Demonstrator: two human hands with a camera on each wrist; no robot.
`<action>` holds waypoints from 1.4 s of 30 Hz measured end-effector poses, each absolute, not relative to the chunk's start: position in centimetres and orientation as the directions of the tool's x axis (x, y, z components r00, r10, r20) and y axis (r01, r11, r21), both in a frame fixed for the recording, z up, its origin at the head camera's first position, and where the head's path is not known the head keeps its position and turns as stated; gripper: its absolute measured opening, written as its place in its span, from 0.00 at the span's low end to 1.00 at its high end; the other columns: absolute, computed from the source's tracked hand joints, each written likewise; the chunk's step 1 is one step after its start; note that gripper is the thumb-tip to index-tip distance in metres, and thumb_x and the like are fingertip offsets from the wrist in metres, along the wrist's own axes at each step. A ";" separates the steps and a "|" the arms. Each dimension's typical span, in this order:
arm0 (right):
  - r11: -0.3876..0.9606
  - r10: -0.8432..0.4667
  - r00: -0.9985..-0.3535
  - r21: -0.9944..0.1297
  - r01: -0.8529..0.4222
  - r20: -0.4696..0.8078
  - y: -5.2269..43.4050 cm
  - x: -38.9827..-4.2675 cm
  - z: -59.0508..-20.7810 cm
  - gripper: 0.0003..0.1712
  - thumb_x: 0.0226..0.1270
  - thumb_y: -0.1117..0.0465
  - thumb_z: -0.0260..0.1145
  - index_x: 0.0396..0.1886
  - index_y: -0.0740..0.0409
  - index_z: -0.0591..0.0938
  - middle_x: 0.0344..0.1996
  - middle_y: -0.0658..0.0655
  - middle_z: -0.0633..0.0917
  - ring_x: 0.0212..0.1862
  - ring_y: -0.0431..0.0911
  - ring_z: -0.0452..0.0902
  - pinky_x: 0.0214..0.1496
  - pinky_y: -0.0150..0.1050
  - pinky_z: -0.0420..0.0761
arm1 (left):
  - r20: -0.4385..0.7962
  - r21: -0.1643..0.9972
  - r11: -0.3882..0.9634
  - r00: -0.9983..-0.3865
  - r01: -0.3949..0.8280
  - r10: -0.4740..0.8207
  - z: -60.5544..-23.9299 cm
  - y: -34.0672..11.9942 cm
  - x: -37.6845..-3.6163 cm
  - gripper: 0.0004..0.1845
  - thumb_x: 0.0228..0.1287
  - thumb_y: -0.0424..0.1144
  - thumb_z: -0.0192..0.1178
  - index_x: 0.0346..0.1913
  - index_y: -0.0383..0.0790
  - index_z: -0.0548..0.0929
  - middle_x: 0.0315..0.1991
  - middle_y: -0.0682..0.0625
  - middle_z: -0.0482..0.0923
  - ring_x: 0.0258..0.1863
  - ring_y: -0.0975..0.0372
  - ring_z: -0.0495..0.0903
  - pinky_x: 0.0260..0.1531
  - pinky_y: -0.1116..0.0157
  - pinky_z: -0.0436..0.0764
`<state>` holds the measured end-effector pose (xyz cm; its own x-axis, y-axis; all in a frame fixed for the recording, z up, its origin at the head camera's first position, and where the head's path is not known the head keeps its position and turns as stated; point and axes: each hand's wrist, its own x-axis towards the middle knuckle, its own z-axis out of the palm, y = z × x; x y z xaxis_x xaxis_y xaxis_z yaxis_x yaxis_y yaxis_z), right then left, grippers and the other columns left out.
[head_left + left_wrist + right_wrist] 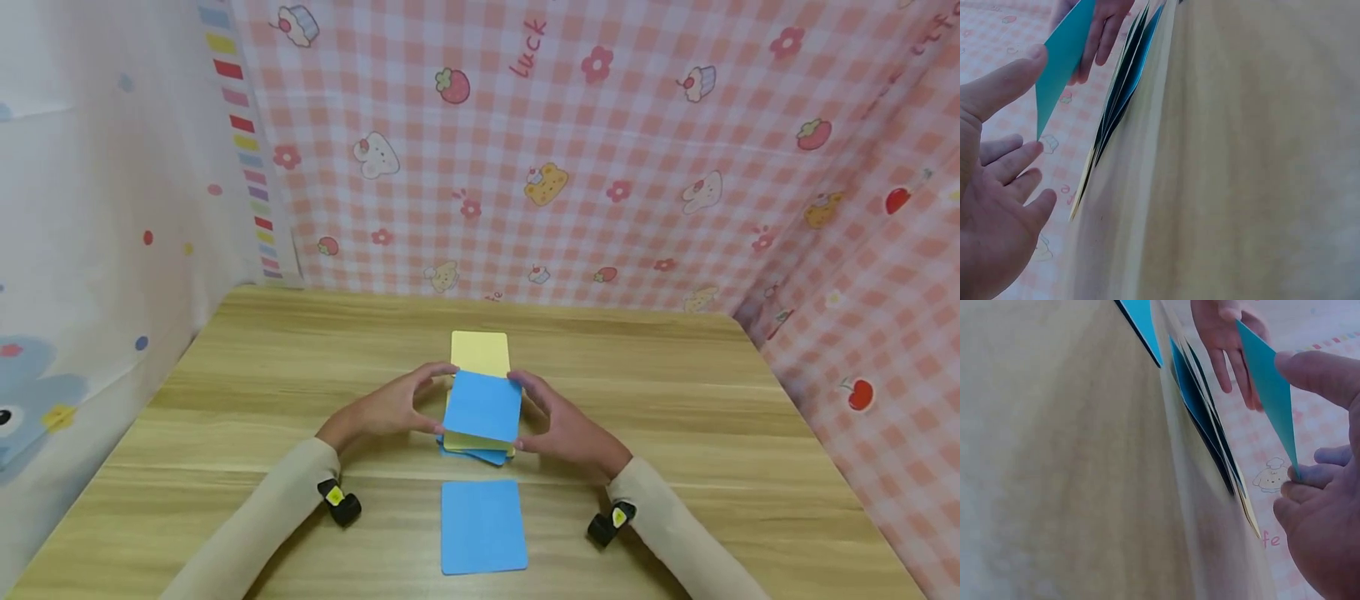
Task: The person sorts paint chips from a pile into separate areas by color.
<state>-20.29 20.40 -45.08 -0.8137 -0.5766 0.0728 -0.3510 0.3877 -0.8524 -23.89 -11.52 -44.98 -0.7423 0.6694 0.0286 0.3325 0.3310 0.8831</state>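
Both hands hold one square blue card by its opposite side edges, raised over a loose pile of yellow and blue cards. My left hand pinches the left edge between thumb and fingertips, and my right hand does the same on the right. In the left wrist view the held card stands apart from the pile's slightly fanned blue card. The right wrist view shows the thumb on the card's face and fingertips at its lower corner. Below the held card, a yellow card and a skewed blue card stick out.
A single blue card lies flat on the wooden table nearer the body. Behind the pile a yellow card shows. A pink checked curtain hangs along the back edge, with a white curtain on the left.
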 end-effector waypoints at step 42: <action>0.327 -0.590 -0.797 -0.863 -0.386 0.132 20.5 -17.1 -44.0 0.57 0.61 0.58 0.77 0.81 0.58 0.52 0.79 0.57 0.59 0.79 0.54 0.52 0.76 0.51 0.57 | 0.097 0.893 0.317 -0.824 0.320 0.558 -44.9 -12.1 -18.2 0.54 0.53 0.44 0.79 0.78 0.40 0.57 0.77 0.48 0.58 0.78 0.47 0.54 0.75 0.47 0.55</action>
